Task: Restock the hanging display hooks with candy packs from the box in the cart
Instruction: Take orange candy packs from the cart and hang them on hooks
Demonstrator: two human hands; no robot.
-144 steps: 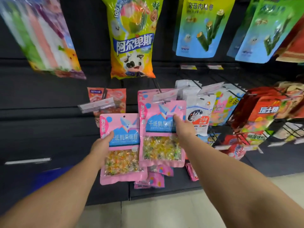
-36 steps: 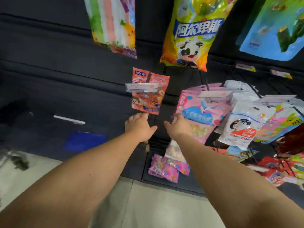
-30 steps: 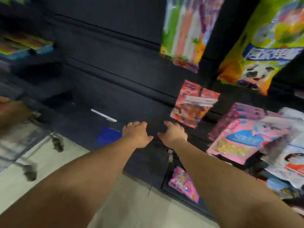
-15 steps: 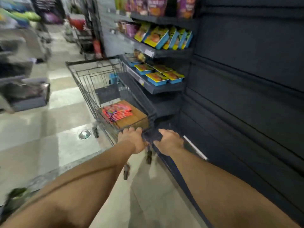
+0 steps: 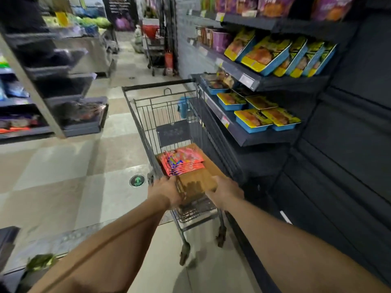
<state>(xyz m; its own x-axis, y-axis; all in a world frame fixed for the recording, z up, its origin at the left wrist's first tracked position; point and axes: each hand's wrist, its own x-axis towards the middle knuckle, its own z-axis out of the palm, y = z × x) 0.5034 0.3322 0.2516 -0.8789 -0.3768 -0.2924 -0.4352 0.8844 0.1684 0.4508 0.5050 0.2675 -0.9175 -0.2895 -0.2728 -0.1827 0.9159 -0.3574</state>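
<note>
Both hands are reaching to the cardboard box [image 5: 200,178] in the cart [image 5: 148,115]: left hand [image 5: 164,192] and right hand [image 5: 227,193] at its near corners (grip unclear). Red candy packs [image 5: 183,162] are lying stacked on top.

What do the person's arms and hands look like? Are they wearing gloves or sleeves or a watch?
No gloves: the left hand and the right hand are both bare. No sleeves show either, so the long forearms are uncovered all the way to the bottom edge of the picture. No watch, bracelet or ring shows on the parts in view, and no markings stand out. The picture is a little blurry, so tiny details could be missed.
</note>
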